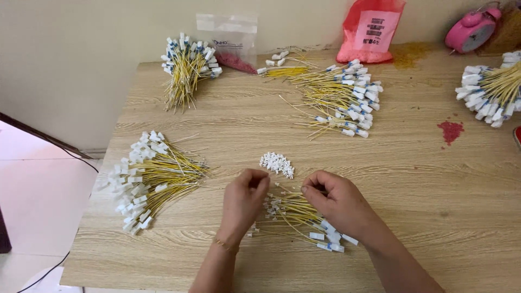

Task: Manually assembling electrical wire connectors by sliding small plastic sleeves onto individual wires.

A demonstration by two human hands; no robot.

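We see both hands over a loose bundle of yellow wires [296, 211] near the surface's [423, 217] front edge: left hand [242, 201] and right hand [336, 203] pinch wire ends, small white caps [277, 164] kept just beyond, within reach.

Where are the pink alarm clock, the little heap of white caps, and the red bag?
pink alarm clock [471, 31], head view, on its face.
heap of white caps [277, 163], head view, heap's middle.
red bag [372, 30], head view, on its label.
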